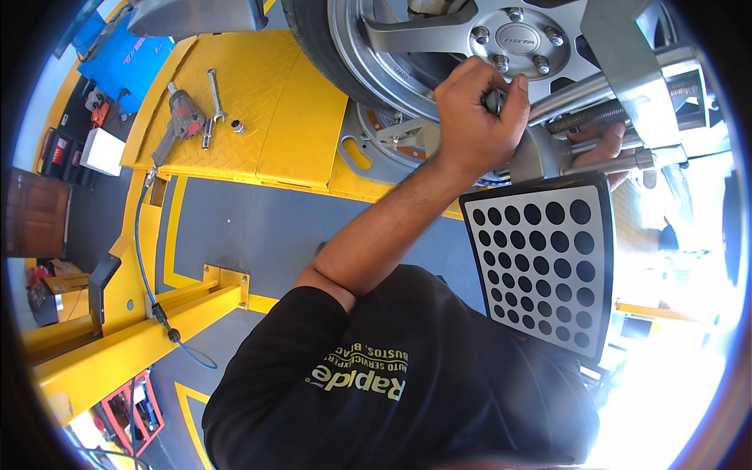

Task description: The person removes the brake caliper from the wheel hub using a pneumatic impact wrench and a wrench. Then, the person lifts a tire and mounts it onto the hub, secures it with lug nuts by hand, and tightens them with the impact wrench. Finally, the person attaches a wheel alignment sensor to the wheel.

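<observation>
My left hand point(479, 113) is closed around the end of a metal wheel clamp point(576, 94), just below the hub of a silver alloy wheel point(462, 31). The part inside my fist is mostly hidden. Farther right, my right hand point(607, 153) is wrapped about the clamp's lower bars, beside its threaded rod; metal covers part of the fingers. Below the clamp hangs an alignment target board point(540, 262), white with rows of black dots and a dark rim. Lug nuts point(515, 15) surround the wheel's centre cap.
On the yellow ramp point(290, 117) at left lie an impact wrench point(182, 121) with an air hose point(139, 235), a combination spanner point(215, 95) and sockets point(237, 126). A turntable plate point(384, 149) sits under the tyre point(313, 47). A yellow beam point(141, 337) crosses the lower left.
</observation>
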Tool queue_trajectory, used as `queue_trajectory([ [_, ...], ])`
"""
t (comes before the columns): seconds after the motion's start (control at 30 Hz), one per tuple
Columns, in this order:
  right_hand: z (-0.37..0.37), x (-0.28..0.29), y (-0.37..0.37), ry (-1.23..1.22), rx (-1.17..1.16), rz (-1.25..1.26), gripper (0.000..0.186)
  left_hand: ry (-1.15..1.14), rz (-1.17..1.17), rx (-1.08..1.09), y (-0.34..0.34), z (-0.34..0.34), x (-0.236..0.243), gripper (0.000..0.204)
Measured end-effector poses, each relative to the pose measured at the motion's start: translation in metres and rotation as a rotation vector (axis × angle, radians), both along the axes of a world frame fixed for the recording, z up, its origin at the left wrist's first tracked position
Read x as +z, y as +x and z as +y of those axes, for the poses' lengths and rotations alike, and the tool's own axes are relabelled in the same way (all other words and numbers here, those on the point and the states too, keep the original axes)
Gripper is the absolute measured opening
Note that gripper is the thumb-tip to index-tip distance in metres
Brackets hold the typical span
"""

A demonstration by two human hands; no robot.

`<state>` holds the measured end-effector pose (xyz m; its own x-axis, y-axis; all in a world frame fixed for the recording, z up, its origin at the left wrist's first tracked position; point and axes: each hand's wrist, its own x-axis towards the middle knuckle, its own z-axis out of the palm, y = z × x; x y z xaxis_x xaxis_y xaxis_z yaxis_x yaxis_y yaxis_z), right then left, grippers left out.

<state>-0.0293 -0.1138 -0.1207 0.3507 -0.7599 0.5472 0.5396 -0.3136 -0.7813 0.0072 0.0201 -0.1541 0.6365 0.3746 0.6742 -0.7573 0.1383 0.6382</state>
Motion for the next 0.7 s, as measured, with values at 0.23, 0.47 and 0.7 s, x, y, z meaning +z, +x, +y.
queue_trajectory([
  [0.23,-0.03,0.004,-0.014,-0.322,0.229,0.163,0.03,0.064,-0.051,0.11,0.006,-0.002,-0.009,0.018],
  [0.47,-0.083,0.044,-0.035,-1.106,0.261,0.227,0.038,0.079,0.047,0.088,0.014,0.0,-0.026,0.017],
  [0.7,-0.072,0.034,-0.023,-0.733,0.745,0.282,0.054,0.417,-0.436,0.77,0.032,-0.019,-0.031,0.041],
])
